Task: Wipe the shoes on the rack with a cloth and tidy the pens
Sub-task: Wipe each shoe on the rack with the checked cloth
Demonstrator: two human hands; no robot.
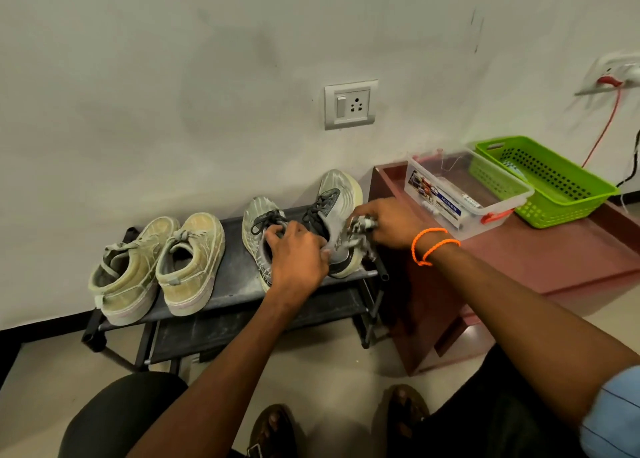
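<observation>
Wiping appears to be the step in hand: the right hand (388,220) grips a crumpled grey-and-white cloth (360,230) against the tilted grey mesh running shoe with black laces (332,215), while the left hand (298,253) curls round that shoe's heel edge to steady it. Its partner shoe (256,222) lies just beside it, and two beige canvas sneakers (156,263) sit at the left end of the black metal shoe rack (235,284). Next, I judge, the cloth must travel along the sole. Room is tight on the right, where the rack's end stands near the reddish-brown low table (571,256) carrying a clear plastic box (460,194) and green perforated basket (554,177); no pens are discernible.
</observation>
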